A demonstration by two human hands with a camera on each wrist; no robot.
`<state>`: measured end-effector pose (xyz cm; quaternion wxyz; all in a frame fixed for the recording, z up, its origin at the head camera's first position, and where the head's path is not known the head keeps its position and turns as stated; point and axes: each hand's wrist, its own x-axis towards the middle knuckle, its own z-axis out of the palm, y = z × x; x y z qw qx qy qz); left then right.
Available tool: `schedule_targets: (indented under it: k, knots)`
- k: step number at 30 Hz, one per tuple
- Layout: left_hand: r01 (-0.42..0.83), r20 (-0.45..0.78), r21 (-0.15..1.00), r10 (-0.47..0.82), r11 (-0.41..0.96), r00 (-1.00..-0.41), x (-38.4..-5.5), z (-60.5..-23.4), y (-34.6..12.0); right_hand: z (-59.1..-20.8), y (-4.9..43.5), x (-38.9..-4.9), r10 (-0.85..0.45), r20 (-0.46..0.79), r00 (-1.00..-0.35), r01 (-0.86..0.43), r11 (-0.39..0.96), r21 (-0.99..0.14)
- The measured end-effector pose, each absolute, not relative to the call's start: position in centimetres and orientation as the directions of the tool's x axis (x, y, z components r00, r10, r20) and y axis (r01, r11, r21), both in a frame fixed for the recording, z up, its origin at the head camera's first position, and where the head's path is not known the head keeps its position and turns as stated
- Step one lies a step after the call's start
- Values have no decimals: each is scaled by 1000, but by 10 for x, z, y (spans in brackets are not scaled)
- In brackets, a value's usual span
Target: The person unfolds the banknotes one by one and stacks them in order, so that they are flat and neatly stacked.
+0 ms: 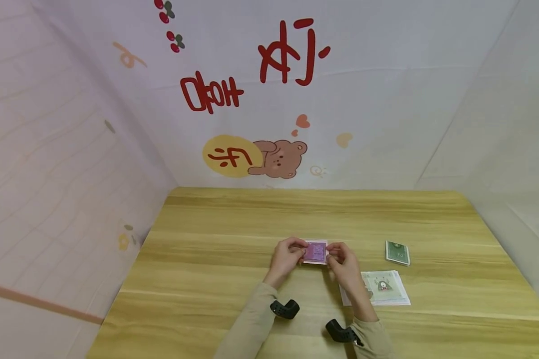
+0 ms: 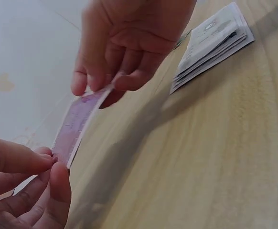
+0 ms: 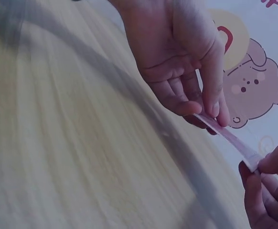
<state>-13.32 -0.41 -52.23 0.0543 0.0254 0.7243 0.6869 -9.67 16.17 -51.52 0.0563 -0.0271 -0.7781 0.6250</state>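
A small purple paper note (image 1: 315, 252) with a white margin and a printed 5 is held up between both hands over the middle of the table. My left hand (image 1: 287, 258) pinches its left end between thumb and fingers. At the opposite end, the right hand (image 1: 345, 264) pinches the note the same way. In the left wrist view the note (image 2: 75, 126) slants between the two hands, above its shadow on the wood. The right wrist view shows the note (image 3: 229, 137) nearly edge-on.
A stack of larger pale printed sheets (image 1: 388, 288) lies beside the right forearm, partly hidden by it. Further right sits a small pile of green notes (image 1: 397, 253) marked 2. The wooden table (image 1: 215, 219) ends at a white printed wall cloth (image 1: 368, 99).
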Motion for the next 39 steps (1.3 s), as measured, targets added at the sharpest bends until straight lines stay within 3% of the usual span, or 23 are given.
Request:
schedule_targets:
  k: [3,10,14,26,31,39]
  knots:
    - [-17,-25,997,112,79,-993,-130,-522,-6,-517,161,-95,102,31,-994,-17,136,-991]
    - [172,132,943,153,286,-979,-121,-521,-6,-517,159,-90,45,67,-997,-66,26,-997]
    - [204,158,932,170,299,-973,-117,-520,-2,-517,159,-88,26,86,-996,-86,6,-996]
    - [233,195,945,177,230,-965,-112,-519,8,-521,163,-86,-7,125,-992,-125,19,-992]
    - [212,184,967,183,143,-966,-109,-518,10,-522,168,-86,17,113,-993,-111,89,-990]
    - [198,193,980,189,6,-963,-97,-488,7,-525,183,-87,75,121,-990,-102,223,-970]
